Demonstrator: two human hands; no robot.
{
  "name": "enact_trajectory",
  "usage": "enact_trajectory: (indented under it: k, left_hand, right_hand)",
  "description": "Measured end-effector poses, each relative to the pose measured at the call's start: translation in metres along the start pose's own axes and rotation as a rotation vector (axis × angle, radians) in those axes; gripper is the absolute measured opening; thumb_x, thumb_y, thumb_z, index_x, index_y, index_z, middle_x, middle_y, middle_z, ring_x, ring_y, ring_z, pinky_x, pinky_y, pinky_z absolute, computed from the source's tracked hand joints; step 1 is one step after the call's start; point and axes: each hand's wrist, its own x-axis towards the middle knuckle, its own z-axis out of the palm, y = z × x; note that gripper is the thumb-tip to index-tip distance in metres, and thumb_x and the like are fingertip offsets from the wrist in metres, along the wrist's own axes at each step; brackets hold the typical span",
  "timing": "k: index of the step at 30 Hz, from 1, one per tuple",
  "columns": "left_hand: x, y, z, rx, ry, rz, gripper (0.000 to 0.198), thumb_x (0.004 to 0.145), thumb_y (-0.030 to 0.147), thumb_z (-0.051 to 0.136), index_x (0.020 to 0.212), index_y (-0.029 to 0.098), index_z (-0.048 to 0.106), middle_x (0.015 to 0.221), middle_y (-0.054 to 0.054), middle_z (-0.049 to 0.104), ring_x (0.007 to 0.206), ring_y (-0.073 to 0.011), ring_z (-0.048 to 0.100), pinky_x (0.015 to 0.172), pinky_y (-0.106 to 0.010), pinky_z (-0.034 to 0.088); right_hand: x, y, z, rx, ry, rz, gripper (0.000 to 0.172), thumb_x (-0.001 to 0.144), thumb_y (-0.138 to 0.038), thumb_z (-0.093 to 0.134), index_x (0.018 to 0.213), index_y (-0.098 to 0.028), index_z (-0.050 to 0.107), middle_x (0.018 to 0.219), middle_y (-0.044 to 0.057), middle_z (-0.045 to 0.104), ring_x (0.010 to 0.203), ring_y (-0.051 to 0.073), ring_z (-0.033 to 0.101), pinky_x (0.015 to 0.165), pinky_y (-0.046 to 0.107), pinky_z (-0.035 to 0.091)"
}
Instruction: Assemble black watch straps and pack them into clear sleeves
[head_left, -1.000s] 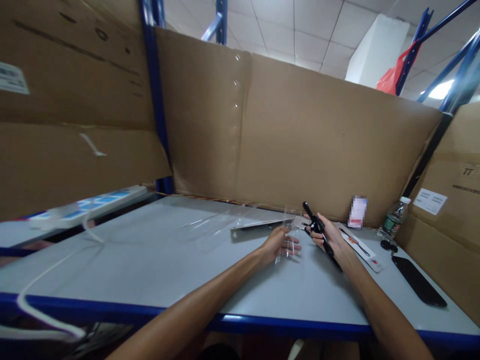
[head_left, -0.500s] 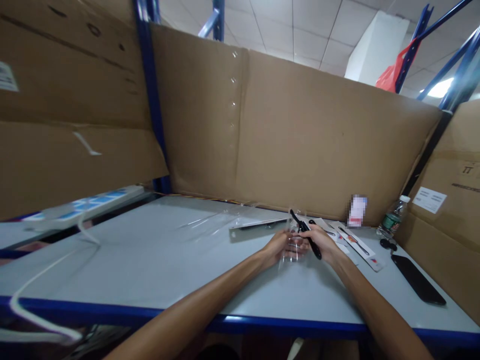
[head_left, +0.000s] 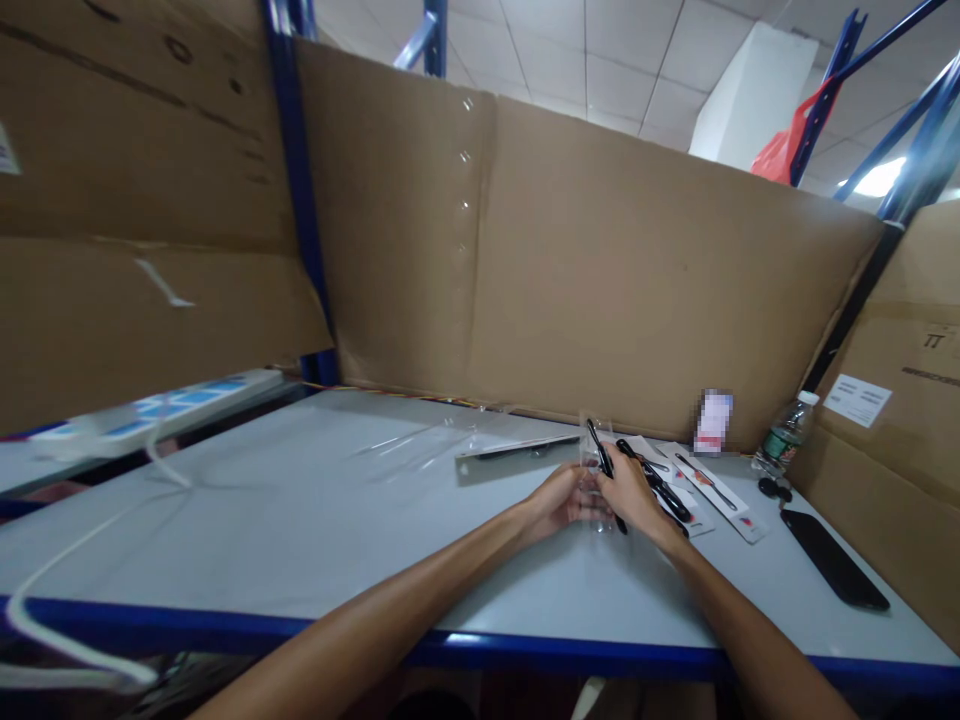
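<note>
My left hand (head_left: pixel 562 498) is closed around a clear plastic package (head_left: pixel 598 520), near the middle right of the table. A slim black tool (head_left: pixel 600 450) lies against the package, slanting from upper left to lower right. My right hand (head_left: pixel 628 490) pinches this tool, thumb and fingers closed on it. Its exact kind cannot be made out, as the fingers cover its middle. Just right of that hand are black-handled tools (head_left: pixel 664 492) on white printed cards, partly hidden by the wrist.
Behind the hands lies a flat pale strip (head_left: pixel 480 468) with a dark edge, and clear plastic film (head_left: pixel 420 450). To the right are a carded tool (head_left: pixel 712 485), a black phone-like slab (head_left: pixel 834 560) and a water bottle (head_left: pixel 784 435). A power strip (head_left: pixel 161 410) sits left.
The black tool in my right hand has turned steeper. My right hand has shifted slightly left, and more of the black-handled tools beside it show. My left hand keeps its place on the package.
</note>
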Motion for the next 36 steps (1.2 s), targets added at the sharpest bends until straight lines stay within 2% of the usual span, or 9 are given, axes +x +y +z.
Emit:
enact_trajectory:
  k: [3, 6, 10, 14, 19, 25, 33, 36]
  left_hand:
    - [0.001, 0.002, 0.000, -0.023, 0.001, -0.071, 0.010, 0.086, 0.019, 0.056, 0.095, 0.017, 0.054, 0.066, -0.002, 0.062, 0.061, -0.0212, 0.069, 0.069, -0.040, 0.061]
    - [0.002, 0.001, -0.003, -0.026, 0.049, -0.050, 0.020, 0.093, 0.034, 0.058, 0.103, 0.017, 0.055, 0.068, -0.002, 0.063, 0.059, -0.0211, 0.069, 0.063, -0.036, 0.059]
    - [0.004, -0.003, -0.008, 0.016, 0.084, -0.001, 0.032, 0.090, 0.043, 0.067, 0.107, 0.019, 0.054, 0.070, 0.000, 0.064, 0.055, -0.0192, 0.068, 0.058, -0.032, 0.057]
    - [0.005, -0.005, -0.008, 0.019, 0.087, -0.008, 0.028, 0.089, 0.039, 0.068, 0.098, 0.019, 0.052, 0.067, 0.001, 0.063, 0.057, -0.0198, 0.068, 0.059, -0.031, 0.056]
    - [0.004, -0.003, -0.004, 0.011, 0.101, -0.017, 0.019, 0.085, 0.026, 0.067, 0.095, 0.017, 0.055, 0.066, 0.001, 0.062, 0.054, -0.0172, 0.065, 0.058, -0.030, 0.055]
    - [0.001, -0.001, -0.001, 0.017, 0.143, 0.025, 0.029, 0.077, 0.024, 0.076, 0.095, 0.017, 0.056, 0.065, 0.003, 0.062, 0.051, -0.0138, 0.062, 0.053, -0.023, 0.049]
    - [-0.002, 0.005, 0.006, 0.062, 0.185, -0.033, 0.017, 0.090, 0.023, 0.057, 0.102, 0.012, 0.063, 0.071, -0.006, 0.069, 0.058, -0.0168, 0.068, 0.052, -0.022, 0.050]
    - [-0.003, 0.007, 0.007, 0.029, 0.146, -0.074, 0.018, 0.092, 0.021, 0.052, 0.101, 0.011, 0.063, 0.075, -0.009, 0.071, 0.061, -0.0167, 0.070, 0.056, -0.022, 0.052]
  right_hand:
    - [-0.002, -0.003, -0.003, -0.034, -0.036, -0.033, 0.044, 0.087, -0.010, 0.056, 0.130, -0.015, 0.063, 0.113, 0.012, 0.076, 0.106, 0.024, 0.069, 0.090, 0.028, 0.048]
    - [-0.003, -0.004, -0.002, -0.022, -0.042, -0.102, 0.038, 0.088, -0.014, 0.058, 0.125, -0.015, 0.066, 0.115, 0.012, 0.075, 0.108, 0.025, 0.069, 0.091, 0.028, 0.048]
    - [-0.007, -0.007, 0.001, -0.088, -0.050, -0.114, 0.033, 0.093, -0.016, 0.053, 0.121, -0.011, 0.069, 0.119, 0.017, 0.073, 0.113, 0.026, 0.067, 0.095, 0.030, 0.046]
    - [-0.009, -0.008, -0.003, -0.146, -0.088, -0.131, 0.035, 0.096, -0.022, 0.052, 0.126, -0.013, 0.068, 0.120, 0.016, 0.074, 0.113, 0.026, 0.068, 0.096, 0.031, 0.046]
    - [-0.007, -0.006, -0.009, -0.071, -0.104, -0.166, 0.036, 0.090, -0.019, 0.059, 0.123, -0.013, 0.073, 0.120, 0.015, 0.074, 0.116, 0.028, 0.068, 0.099, 0.033, 0.048]
    - [0.002, 0.002, -0.005, 0.092, -0.010, -0.165, 0.044, 0.088, -0.015, 0.058, 0.131, -0.015, 0.069, 0.132, 0.012, 0.069, 0.123, 0.025, 0.066, 0.106, 0.035, 0.048]
    - [0.005, 0.010, -0.005, 0.057, 0.029, -0.179, 0.030, 0.090, -0.019, 0.062, 0.117, -0.019, 0.074, 0.117, 0.010, 0.076, 0.111, 0.025, 0.071, 0.100, 0.037, 0.052]
    - [0.008, 0.016, -0.003, 0.085, 0.025, -0.151, 0.026, 0.088, -0.021, 0.064, 0.113, -0.020, 0.074, 0.108, 0.009, 0.078, 0.103, 0.025, 0.072, 0.094, 0.037, 0.053]
